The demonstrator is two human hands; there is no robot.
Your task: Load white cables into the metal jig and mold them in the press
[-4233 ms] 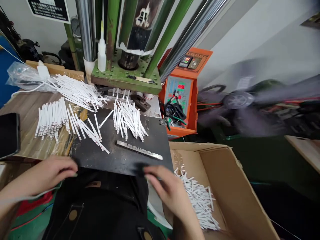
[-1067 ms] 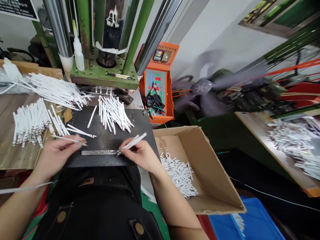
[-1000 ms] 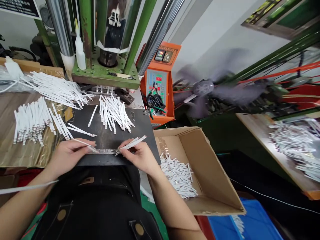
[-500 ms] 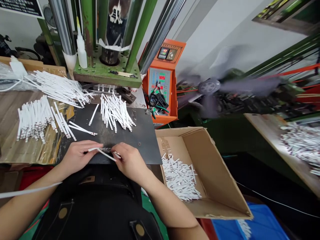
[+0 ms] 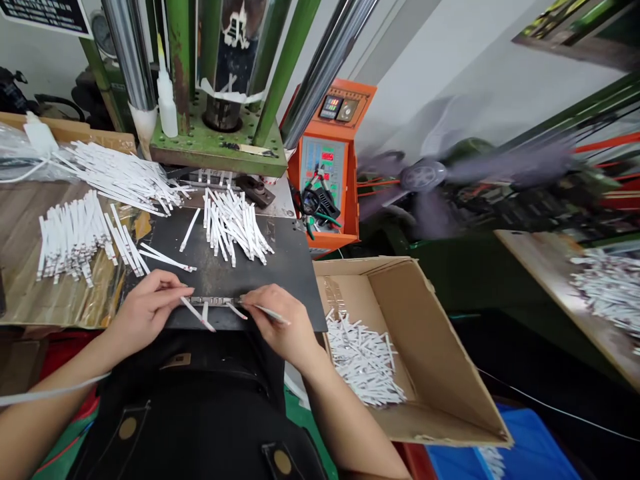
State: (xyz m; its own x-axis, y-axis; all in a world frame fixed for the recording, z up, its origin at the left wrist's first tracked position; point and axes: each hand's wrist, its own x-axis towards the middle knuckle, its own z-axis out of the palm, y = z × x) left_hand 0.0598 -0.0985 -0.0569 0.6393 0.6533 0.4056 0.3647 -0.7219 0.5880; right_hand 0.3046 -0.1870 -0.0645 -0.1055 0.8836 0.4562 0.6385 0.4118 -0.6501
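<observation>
A narrow slotted metal bar [image 5: 214, 301] lies crosswise near the front edge of the black plate [image 5: 295, 287]. My left hand [image 5: 147, 312] pinches the bar's left end between thumb and fingers. My right hand [image 5: 283, 323] is closed at its right end, with a thin white strip [image 5: 273, 314] sticking out between the fingers; whether it also grips the bar is hidden. A few white strips hang from the bar toward me. Beyond my hands, a pile of white strips [image 5: 235, 227] rests on the plate, with one loose strip [image 5: 189, 230] beside it.
More strip bundles [image 5: 75, 237] lie at left. A green press [image 5: 220, 150] stands behind, with a white squeeze bottle [image 5: 167, 103] on its base. An open cardboard box [image 5: 450, 360] with many strips is at right, below an orange control box [image 5: 325, 167]. A fan [image 5: 423, 175] spins beyond.
My hands have moved apart, exposing more of the metal bar between them. The right hand has shifted right with a white strip, and strips now hang from the bar's left part.
</observation>
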